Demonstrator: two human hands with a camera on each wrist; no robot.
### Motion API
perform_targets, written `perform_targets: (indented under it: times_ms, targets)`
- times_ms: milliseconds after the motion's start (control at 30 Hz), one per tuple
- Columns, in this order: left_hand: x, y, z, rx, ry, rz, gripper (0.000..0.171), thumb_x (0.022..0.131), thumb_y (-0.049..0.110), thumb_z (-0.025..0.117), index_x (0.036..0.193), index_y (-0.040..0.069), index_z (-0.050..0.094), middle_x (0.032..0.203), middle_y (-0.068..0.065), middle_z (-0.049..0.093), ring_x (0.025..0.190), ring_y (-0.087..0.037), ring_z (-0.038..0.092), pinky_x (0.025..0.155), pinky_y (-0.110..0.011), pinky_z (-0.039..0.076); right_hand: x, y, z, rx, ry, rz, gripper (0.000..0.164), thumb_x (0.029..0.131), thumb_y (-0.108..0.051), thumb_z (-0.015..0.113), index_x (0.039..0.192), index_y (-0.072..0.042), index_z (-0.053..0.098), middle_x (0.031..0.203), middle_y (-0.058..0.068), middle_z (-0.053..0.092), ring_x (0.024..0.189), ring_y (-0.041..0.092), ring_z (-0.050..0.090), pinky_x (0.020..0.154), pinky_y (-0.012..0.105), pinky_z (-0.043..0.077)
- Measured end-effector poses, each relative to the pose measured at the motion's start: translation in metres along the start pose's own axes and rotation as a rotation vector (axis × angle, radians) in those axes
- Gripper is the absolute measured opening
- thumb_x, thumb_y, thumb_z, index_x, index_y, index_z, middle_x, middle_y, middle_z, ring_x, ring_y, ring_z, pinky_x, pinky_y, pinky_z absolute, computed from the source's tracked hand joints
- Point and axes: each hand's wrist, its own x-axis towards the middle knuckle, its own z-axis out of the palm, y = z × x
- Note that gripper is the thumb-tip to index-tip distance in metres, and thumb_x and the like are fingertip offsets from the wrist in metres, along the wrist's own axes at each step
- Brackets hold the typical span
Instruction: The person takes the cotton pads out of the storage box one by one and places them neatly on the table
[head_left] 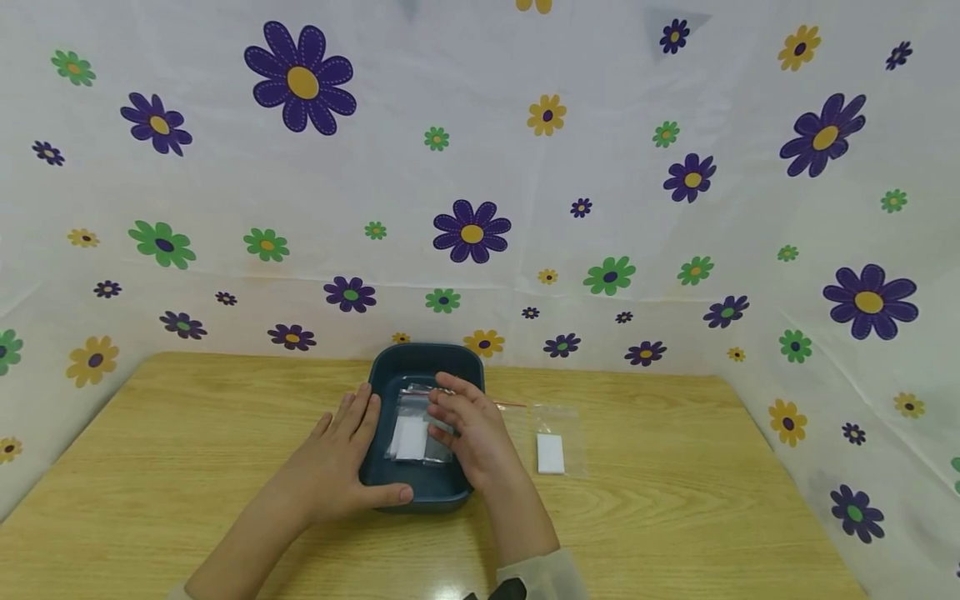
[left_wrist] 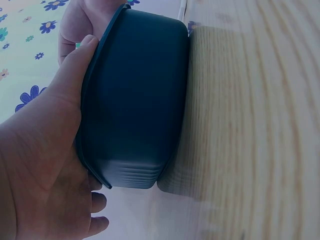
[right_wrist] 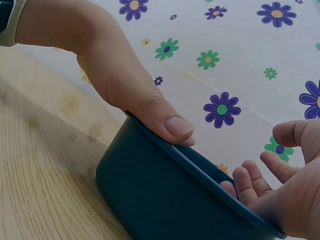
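A dark teal plastic bin (head_left: pixel 420 497) stands on the wooden table with several small clear zip bags (head_left: pixel 411 437) inside, white pieces in them. My left hand (head_left: pixel 333 471) rests on the bin's left and near rim, thumb over the near edge and fingers extended along the side. In the left wrist view the bin's outer wall (left_wrist: pixel 137 100) fills the middle. Over the bin's right side hovers my right hand (head_left: pixel 476 433), its fingers loosely bent with nothing seen between them. In the right wrist view those fingers (right_wrist: pixel 250 180) dip just past the rim.
Right of the bin, a clear zip bag with a white block (head_left: pixel 551 454) lies flat on the table. Beside it, another bag with a red strip (head_left: pixel 512 405) is partly hidden by my right hand. A flower-printed cloth (head_left: pixel 600 167) hangs behind the wooden table (head_left: pixel 675 500).
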Motion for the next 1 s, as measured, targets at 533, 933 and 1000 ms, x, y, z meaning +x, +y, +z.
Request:
perform_targets:
  times_ms: [533,933,1000]
  targets:
    - [-0.0002,-0.0013,0.0002,0.016,-0.006,-0.005,0.130,0.071,0.091,0.050,0.157,-0.002,0.020,0.166,-0.020,0.009,0.151,-0.045,0.013,0.117,-0.064,0.020,0.0019,0.0049,0.0040,-0.068,0.042,-0.022,0.050,0.099,-0.022,0.057,0.147,-0.011,0.047,0.154,0.014,0.039,0.146,0.037,0.029,0.117,0.066,0.018]
    - [0.0015,-0.0018,0.0015,0.019,-0.004,-0.002,0.130,0.071,0.091,0.052,0.157,-0.002,0.020,0.166,-0.021,0.009,0.151,-0.045,0.012,0.118,-0.064,0.019,0.0032,0.0060,0.0036,-0.041,0.045,-0.009,0.049,0.103,-0.027,0.050,0.149,-0.013,0.045,0.161,0.011,0.029,0.150,0.046,0.016,0.115,0.069,0.020]
    - [0.0011,-0.0019,0.0019,0.023,-0.009,-0.004,0.130,0.071,0.091,0.051,0.157,-0.002,0.020,0.166,-0.020,0.008,0.151,-0.044,0.012,0.118,-0.064,0.019,0.0023,0.0063,0.0032,-0.027,0.039,0.001,0.048,0.103,-0.027,0.050,0.149,-0.013,0.045,0.161,0.012,0.028,0.149,0.048,0.017,0.112,0.069,0.027]
